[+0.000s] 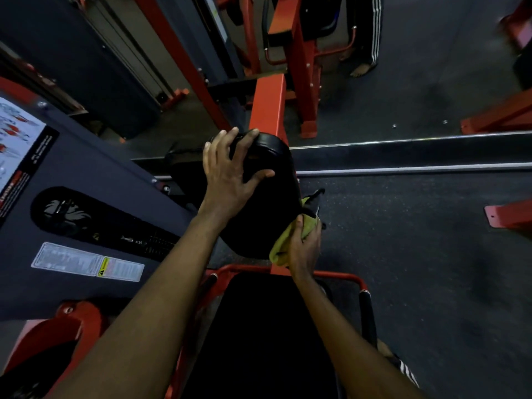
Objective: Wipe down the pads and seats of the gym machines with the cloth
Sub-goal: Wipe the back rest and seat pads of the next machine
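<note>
A black padded rest [270, 191] on a red machine frame stands upright in the middle of the view. My left hand [227, 174] lies on its upper left part with fingers spread, gripping the pad's top edge. My right hand [305, 246] is closed on a yellow-green cloth [283, 246] and presses it against the pad's lower right side. Below the pad lies the black seat [259, 326], ringed by a red tube frame [339, 276].
A grey weight-stack cover [86, 226] with stickers stands at left. A mirror at the back reflects the red upright [267, 105] and a person's striped trouser leg [365, 33]. Dark rubber floor [417, 254] spreads to the right, with red machine feet [506, 214].
</note>
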Motion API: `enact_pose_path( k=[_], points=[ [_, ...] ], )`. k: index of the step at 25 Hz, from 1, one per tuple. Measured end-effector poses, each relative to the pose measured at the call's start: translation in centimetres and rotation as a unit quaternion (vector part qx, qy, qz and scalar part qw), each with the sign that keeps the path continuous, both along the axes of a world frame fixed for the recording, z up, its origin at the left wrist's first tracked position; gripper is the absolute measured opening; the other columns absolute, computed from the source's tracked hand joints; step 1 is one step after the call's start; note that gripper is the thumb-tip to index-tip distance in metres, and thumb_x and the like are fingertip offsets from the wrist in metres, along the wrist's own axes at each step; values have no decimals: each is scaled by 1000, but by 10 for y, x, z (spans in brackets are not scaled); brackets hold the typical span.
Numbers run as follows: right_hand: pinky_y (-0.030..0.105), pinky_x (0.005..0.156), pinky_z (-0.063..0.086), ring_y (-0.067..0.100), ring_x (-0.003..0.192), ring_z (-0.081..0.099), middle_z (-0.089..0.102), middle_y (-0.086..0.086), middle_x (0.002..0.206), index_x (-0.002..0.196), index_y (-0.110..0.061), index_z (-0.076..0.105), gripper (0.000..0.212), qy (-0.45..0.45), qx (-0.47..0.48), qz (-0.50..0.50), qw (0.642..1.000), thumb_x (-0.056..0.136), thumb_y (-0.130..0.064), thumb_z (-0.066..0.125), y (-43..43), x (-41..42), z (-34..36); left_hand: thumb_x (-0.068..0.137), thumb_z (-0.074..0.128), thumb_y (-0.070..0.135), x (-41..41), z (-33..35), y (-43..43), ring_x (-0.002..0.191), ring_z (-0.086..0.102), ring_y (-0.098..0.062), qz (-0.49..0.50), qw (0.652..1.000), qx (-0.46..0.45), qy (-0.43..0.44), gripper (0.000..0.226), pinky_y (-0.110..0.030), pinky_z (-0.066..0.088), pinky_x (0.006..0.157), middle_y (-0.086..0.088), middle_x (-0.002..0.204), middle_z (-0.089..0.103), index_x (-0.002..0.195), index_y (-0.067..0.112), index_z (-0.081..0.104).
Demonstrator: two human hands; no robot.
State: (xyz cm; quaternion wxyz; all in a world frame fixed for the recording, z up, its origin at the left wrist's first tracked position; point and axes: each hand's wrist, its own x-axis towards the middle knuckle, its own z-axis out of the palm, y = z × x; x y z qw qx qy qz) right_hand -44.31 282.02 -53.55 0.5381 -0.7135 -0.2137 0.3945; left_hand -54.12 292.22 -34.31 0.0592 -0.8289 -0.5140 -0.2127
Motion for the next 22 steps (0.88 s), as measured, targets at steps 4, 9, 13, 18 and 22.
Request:
enact_pose_path(
  k=[4,9,13,18,22],
  points=[
    [27,109,33,31,136,48,52,16,147,148,-8,44,66,43,-42,-2,998,104,-57,41,-4,8,-11,89,52,71,0,-2,1,146,26,-32,0,1000,10,3,76,-53,7,120,-10,152,36,152,30,37],
    [43,104,43,34,127,54,60,14,135,140,-15,52,61,63,-79,-8,995,104,-61,33,-1,15,-18,87,55,71,-1,-6,4,145,28,-32,6,1000,23,7,77,-51,8,120,-10,151,39,151,30,41],
    [47,106,45,37,125,56,61,18,132,134,-9,55,62,98,-132,-18,986,102,-61,39,-2,16,-10,88,53,71,-2,-8,3,146,26,-32,7,1000,19,14,76,-46,3,121,-10,152,37,151,30,40],
    [40,101,48,34,119,60,64,12,123,135,-10,58,54,111,-141,23,983,103,-52,48,-27,27,20,91,52,66,4,1,-12,151,18,-30,16,1000,-1,-21,78,-41,1,123,-10,159,31,154,25,35],
    [32,95,44,31,120,60,63,9,127,132,-13,60,48,-31,-96,124,987,101,-49,55,-52,28,57,102,52,40,-11,-30,-69,154,11,-23,99,986,-13,-136,65,-40,6,125,-8,166,17,157,15,28]
  ],
)
